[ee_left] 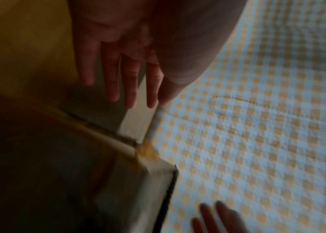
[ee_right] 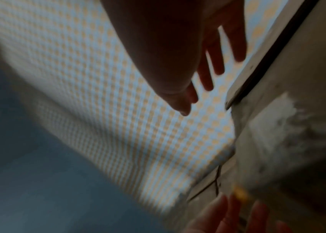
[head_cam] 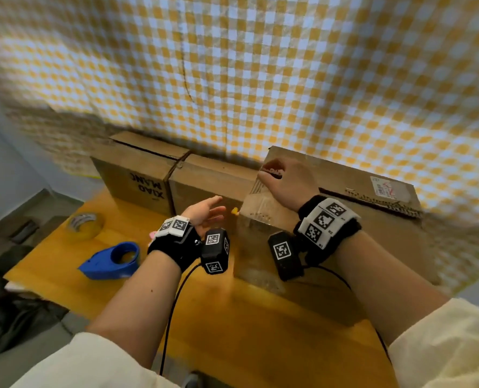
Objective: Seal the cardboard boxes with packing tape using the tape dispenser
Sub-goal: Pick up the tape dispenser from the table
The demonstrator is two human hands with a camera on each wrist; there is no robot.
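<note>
Three cardboard boxes stand in a row at the back of the yellow table (head_cam: 204,317): a left box (head_cam: 137,175) with black print, a middle box (head_cam: 213,180) and a large right box (head_cam: 345,236). My right hand (head_cam: 286,180) hovers at the large box's far left corner; in the right wrist view its fingers (ee_right: 207,63) are straight and hold nothing. My left hand (head_cam: 207,212) is open in front of the middle box, its fingers (ee_left: 122,71) straight and spread. The blue tape dispenser (head_cam: 112,261) lies on the table left of my left wrist, untouched.
A roll of clear tape (head_cam: 84,224) lies behind the dispenser near the table's left edge. A small yellow thing (head_cam: 234,211) sits by the large box's near left corner. A yellow-and-white checked cloth (head_cam: 288,79) hangs close behind the boxes. Dark clutter (head_cam: 8,312) lies on the floor left.
</note>
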